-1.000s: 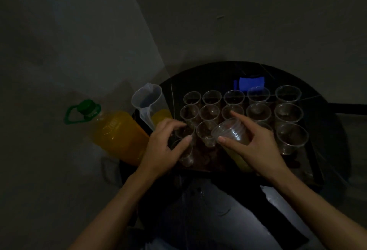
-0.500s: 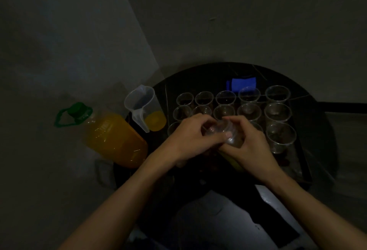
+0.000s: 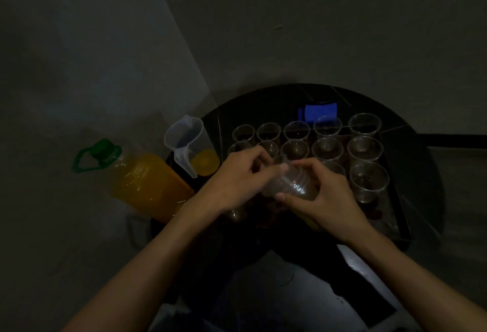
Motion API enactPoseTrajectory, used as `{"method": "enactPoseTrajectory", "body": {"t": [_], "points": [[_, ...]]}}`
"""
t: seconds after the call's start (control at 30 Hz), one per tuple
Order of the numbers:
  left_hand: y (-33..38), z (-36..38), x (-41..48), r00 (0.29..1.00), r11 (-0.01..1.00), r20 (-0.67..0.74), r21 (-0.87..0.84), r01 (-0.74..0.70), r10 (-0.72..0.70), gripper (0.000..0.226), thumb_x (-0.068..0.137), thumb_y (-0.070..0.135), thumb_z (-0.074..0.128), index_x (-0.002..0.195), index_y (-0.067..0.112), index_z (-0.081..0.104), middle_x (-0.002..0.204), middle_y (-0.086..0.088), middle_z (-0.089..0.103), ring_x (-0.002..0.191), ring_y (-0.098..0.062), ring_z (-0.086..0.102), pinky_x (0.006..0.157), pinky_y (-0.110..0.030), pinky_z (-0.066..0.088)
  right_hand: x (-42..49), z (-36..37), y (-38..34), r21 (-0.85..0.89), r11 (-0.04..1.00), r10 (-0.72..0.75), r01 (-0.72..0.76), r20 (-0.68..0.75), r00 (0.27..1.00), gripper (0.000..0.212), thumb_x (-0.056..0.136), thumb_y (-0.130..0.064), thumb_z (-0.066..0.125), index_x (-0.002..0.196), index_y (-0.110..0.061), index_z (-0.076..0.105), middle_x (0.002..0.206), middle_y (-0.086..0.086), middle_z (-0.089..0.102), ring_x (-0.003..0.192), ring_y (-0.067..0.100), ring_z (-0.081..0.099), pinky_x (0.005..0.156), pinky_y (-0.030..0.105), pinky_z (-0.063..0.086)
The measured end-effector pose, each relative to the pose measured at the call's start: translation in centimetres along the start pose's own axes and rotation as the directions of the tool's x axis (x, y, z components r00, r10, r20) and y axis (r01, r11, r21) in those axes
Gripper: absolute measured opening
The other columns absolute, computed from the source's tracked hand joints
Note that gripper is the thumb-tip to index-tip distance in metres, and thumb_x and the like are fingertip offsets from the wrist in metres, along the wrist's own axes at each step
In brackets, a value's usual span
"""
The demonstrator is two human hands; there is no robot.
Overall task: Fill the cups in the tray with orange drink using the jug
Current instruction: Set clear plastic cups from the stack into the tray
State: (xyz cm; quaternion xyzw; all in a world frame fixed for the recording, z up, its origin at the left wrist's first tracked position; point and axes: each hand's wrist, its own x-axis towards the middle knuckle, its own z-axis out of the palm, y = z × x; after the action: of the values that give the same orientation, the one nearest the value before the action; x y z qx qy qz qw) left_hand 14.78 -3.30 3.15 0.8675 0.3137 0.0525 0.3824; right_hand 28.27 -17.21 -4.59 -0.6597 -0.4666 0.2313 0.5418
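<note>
Several clear plastic cups (image 3: 365, 147) stand in rows in a dark tray (image 3: 400, 223) on a round black table. My right hand (image 3: 326, 197) holds a tilted stack of clear cups (image 3: 292, 185) above the tray's near part. My left hand (image 3: 237, 181) pinches the stack's open end with its fingertips. A clear jug (image 3: 191, 144) with a little orange drink at its bottom stands left of the tray, apart from both hands. The hands hide the cups under them.
A large bottle of orange drink (image 3: 139, 181) with a green cap leans left of the jug, off the table's edge. A blue object (image 3: 319, 111) lies behind the cups. Walls close in behind and to the left.
My left hand moved right from the tray's near left cups onto the stack's rim. The right hand kept hold of the stack and tilted it flatter.
</note>
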Motion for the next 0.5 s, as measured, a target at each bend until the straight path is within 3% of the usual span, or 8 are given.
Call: {"method": "enactPoseTrajectory", "body": {"t": [0.07, 0.2, 0.3, 0.4, 0.5], "points": [[-0.5, -0.9, -0.2, 0.998, 0.999, -0.058, -0.042, -0.011, 0.009, 0.047, 0.082, 0.063, 0.061, 0.106, 0.024, 0.066, 0.102, 0.001, 0.067, 0.090, -0.012, 0.065, 0.078, -0.038, 0.058, 0.0, -0.1, 0.0, -0.035, 0.999, 0.005, -0.005, -0.028, 1.000, 0.069, 0.065, -0.053, 0.084, 0.126, -0.031, 0.057, 0.107, -0.022, 0.065, 0.098, -0.012, 0.059, 0.077, 0.004, 0.045], [-2.2, -2.6, -0.6, 0.959, 0.997, -0.282, -0.060, -0.048, 0.030, 0.040, 0.084, 0.060, 0.063, 0.103, 0.025, 0.065, 0.097, 0.005, 0.063, 0.087, 0.000, 0.059, 0.072, -0.015, 0.048, 0.3, -0.9, 0.2, -0.027, 0.999, 0.016, -0.018, -0.097, 0.995, 0.079, 0.064, -0.059, 0.077, 0.134, -0.029, 0.056, 0.109, -0.026, 0.062, 0.099, -0.020, 0.056, 0.078, -0.001, 0.041], [-3.7, -2.9, -0.8, 0.925, 0.999, -0.380, -0.005, -0.037, 0.033, 0.036, 0.086, 0.054, 0.070, 0.103, 0.022, 0.065, 0.101, 0.004, 0.063, 0.091, -0.002, 0.060, 0.074, -0.015, 0.047, 0.6, -1.5, 0.4, -0.003, 1.000, 0.030, -0.031, -0.145, 0.989, 0.083, 0.064, -0.061, 0.076, 0.138, -0.031, 0.054, 0.114, -0.023, 0.065, 0.101, -0.018, 0.059, 0.081, 0.000, 0.043], [-4.4, -2.1, -1.3, 0.947, 0.992, -0.319, 0.128, 0.002, 0.039, 0.061, 0.075, 0.074, 0.065, 0.111, 0.025, 0.062, 0.110, 0.010, 0.052, 0.100, -0.002, 0.054, 0.080, -0.018, 0.047, 0.7, -1.8, 0.3, 0.018, 0.999, 0.035, -0.032, -0.184, 0.982, 0.082, 0.064, -0.059, 0.076, 0.138, -0.031, 0.055, 0.110, -0.031, 0.061, 0.100, -0.022, 0.056, 0.081, -0.002, 0.042], [-4.9, -0.8, -1.7, 0.973, 0.972, -0.224, 0.235, 0.005, 0.050, 0.073, 0.066, 0.080, 0.062, 0.117, 0.028, 0.060, 0.112, 0.015, 0.042, 0.105, 0.000, 0.048, 0.084, -0.020, 0.047, 0.7, -2.0, 0.1, 0.025, 0.999, 0.031, -0.027, -0.193, 0.981, 0.080, 0.065, -0.057, 0.077, 0.137, -0.030, 0.055, 0.108, -0.033, 0.060, 0.100, -0.022, 0.056, 0.082, 0.000, 0.043]]}}
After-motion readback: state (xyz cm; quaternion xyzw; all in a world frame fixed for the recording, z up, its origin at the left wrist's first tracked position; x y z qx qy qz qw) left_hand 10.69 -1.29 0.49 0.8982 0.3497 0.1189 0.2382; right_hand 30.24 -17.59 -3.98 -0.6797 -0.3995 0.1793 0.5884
